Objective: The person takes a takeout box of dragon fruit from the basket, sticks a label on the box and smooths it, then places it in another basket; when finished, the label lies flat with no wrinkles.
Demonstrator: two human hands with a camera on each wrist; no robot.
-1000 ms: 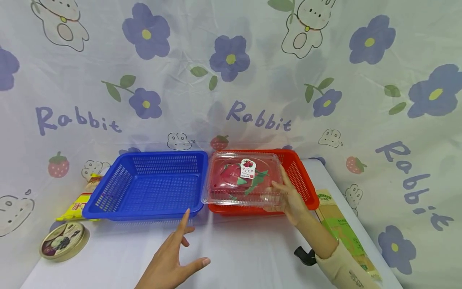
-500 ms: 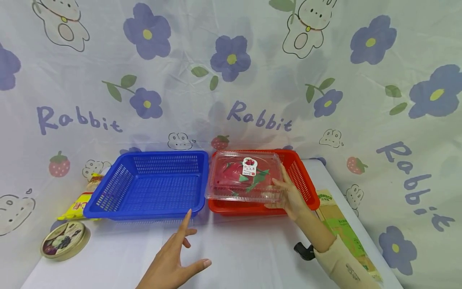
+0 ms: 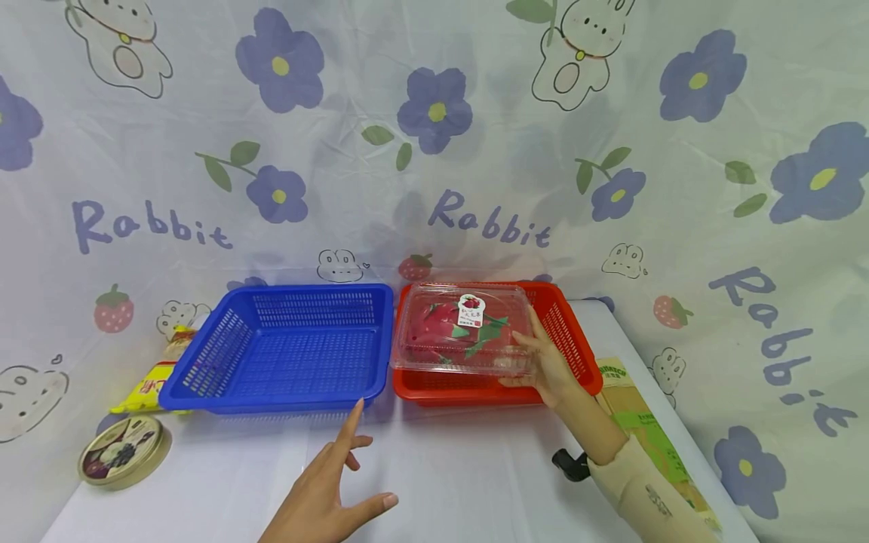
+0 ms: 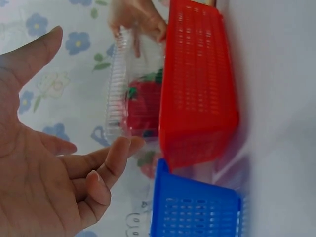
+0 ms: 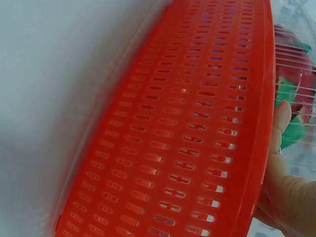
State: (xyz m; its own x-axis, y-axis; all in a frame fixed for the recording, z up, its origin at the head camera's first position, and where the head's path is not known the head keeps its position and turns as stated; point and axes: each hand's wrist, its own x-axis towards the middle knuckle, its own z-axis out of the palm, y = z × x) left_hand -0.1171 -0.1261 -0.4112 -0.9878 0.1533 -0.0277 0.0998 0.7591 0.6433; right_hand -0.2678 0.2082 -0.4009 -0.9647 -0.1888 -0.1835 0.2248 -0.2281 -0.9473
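Observation:
A clear plastic clamshell box [image 3: 441, 354] with a red dragon fruit [image 3: 434, 324] inside and a white label on its lid is over the red basket [image 3: 444, 392]. My right hand [image 3: 550, 366] grips the box's right end, thumb on top near the edge. In the left wrist view the dragon fruit [image 4: 143, 108] shows through the box wall, above the basket's rim. The red basket [image 5: 177, 123] hides part of the box in the right wrist view. My left hand [image 3: 326, 483] hovers in front of the blue basket [image 3: 265, 400], index finger extended, holding nothing.
A round tin [image 3: 122, 456] and a yellow snack bag [image 3: 145, 388] sit left of the blue basket. On the right lie a green and tan packet [image 3: 641, 430] and a black object [image 3: 570, 465] beside the right forearm. A printed cloth [image 3: 366, 173] hangs behind the baskets.
My right hand has shifted the clamshell box slightly right and back, so it lies more fully over the red basket. The left hand has barely moved.

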